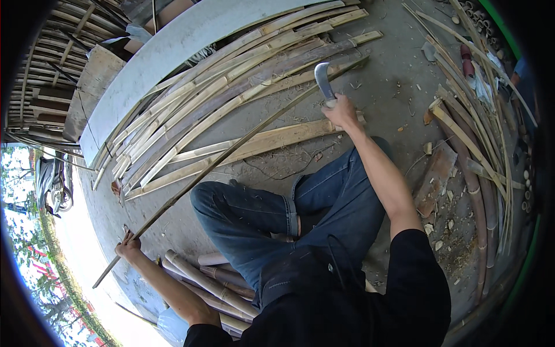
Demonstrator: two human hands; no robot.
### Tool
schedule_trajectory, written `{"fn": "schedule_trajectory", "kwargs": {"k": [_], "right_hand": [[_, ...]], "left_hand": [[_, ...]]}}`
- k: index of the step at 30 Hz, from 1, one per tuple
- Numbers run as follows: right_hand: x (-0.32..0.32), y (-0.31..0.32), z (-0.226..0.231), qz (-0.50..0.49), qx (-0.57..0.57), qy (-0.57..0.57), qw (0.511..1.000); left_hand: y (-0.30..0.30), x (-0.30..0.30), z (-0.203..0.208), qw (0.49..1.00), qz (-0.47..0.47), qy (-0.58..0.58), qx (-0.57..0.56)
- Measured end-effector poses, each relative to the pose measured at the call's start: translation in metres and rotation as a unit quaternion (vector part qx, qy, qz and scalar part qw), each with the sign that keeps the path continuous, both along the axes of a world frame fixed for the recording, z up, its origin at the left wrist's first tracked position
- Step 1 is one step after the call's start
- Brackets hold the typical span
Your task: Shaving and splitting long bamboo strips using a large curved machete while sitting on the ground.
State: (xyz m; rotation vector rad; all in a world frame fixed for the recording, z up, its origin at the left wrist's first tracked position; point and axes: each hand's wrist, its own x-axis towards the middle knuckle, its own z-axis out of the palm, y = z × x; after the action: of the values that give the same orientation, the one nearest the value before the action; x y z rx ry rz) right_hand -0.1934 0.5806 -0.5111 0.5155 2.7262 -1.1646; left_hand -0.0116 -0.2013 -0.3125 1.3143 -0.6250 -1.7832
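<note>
My left hand (128, 247) is closed around a long, thin bamboo strip (225, 155) near its lower left end. The strip runs slantwise up to the right, past my knee and over the split bamboo. In my right hand (342, 113) is a billhook (324, 81) with a curved metal blade, its tip pointing up. The handle is mostly hidden in my fist. The blade stands close to the strip's far part; whether they touch I cannot tell. Beyond my crossed legs lies a broad split bamboo piece (272, 142).
A pile of split bamboo slats (214, 87) spreads ahead to the left. Bamboo poles (217, 283) lie by my left hip. On the right are more poles and strips (477, 202), a flat board (437, 179) and scattered chips. A pale curved panel (167, 58) stands behind the slats.
</note>
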Motion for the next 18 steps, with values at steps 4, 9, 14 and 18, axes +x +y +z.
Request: {"fn": "schedule_trajectory", "kwargs": {"k": [4, 9, 14, 18], "right_hand": [[0.037, -0.063, 0.018, 0.138, 0.063, 0.100, 0.983], [-0.037, 0.047, -0.027, -0.058, 0.037, 0.005, 0.998], [-0.045, 0.113, -0.056, -0.130, 0.075, -0.019, 0.989], [0.007, -0.076, -0.001, 0.123, -0.040, -0.003, 0.992]], "left_hand": [[-0.009, -0.003, -0.015, 0.997, -0.063, 0.017, 0.030], [-0.009, -0.008, -0.043, 0.993, -0.056, 0.017, 0.105], [0.005, -0.017, -0.089, 0.998, -0.026, -0.037, 0.035], [-0.084, 0.040, -0.103, 0.999, 0.017, -0.034, 0.034]]}}
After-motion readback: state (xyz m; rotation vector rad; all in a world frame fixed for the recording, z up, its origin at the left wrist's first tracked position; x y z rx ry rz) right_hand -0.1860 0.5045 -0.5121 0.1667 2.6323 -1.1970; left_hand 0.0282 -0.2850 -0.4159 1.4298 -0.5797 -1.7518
